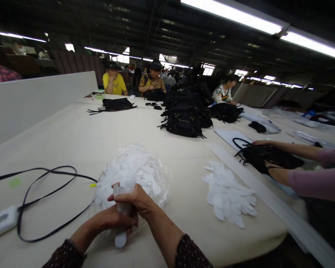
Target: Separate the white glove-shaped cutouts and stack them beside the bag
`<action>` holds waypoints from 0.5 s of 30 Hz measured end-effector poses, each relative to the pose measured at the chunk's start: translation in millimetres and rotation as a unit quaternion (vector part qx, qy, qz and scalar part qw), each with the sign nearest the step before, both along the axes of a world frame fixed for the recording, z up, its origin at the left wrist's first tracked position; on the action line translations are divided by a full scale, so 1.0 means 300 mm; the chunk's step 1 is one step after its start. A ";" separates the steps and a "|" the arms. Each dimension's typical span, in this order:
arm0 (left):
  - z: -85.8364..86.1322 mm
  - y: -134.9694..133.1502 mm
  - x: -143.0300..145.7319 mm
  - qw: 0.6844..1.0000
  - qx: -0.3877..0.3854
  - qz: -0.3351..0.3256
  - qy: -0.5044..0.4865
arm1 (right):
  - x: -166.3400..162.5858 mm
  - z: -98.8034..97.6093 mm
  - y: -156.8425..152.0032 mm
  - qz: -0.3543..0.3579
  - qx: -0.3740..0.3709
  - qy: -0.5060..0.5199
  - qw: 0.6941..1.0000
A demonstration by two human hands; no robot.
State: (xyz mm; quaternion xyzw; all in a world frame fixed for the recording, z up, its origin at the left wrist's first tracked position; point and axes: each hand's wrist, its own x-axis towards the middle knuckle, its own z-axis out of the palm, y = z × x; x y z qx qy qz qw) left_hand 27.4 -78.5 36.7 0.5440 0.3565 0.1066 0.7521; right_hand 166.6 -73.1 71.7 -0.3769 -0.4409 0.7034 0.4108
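Both my hands meet over the near part of the table, around white strips with rounded ends [120,239]. My left hand [115,217] wraps the strips from below, and one rounded end pokes out beneath it. On their upper part lies my right hand [136,199], its thumb pressed against them. Just beyond my hands, a clear plastic bag [163,175] is spread with many similar white pieces [145,171] in it. To the right, a loose heap of white rounded pieces [229,193] rests on the cloth.
Black fringed bags [182,121] are piled at the far middle. At right, a co-worker's hands hold a black bag [268,154] beside long white strips [257,178]. A black strap [44,169] loops at left from a white device [2,221]. Several people sit across the table.
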 end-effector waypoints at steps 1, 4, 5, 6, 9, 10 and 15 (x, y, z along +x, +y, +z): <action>-0.006 -0.004 0.009 1.000 -0.003 -0.006 0.011 | -0.018 -0.017 -0.005 -0.039 -0.020 0.001 0.999; -0.017 -0.007 0.015 0.998 0.023 0.045 0.038 | -0.030 -0.044 -0.003 -0.111 -0.072 0.008 0.991; -0.022 -0.007 0.014 0.996 0.040 0.071 0.042 | -0.024 -0.045 -0.001 -0.120 -0.081 0.011 0.989; -0.027 -0.007 0.013 0.993 0.056 0.095 0.043 | -0.017 -0.044 0.001 -0.124 -0.084 0.007 0.989; -0.047 -0.017 0.018 0.986 0.050 0.154 0.029 | 0.005 -0.031 0.004 -0.124 -0.071 -0.034 0.989; -0.052 -0.024 0.022 0.984 0.033 0.174 0.026 | 0.009 -0.027 0.004 -0.122 -0.060 -0.045 0.990; -0.035 -0.064 0.028 0.965 0.005 0.261 0.031 | 0.027 -0.027 -0.001 -0.101 -0.015 0.002 0.995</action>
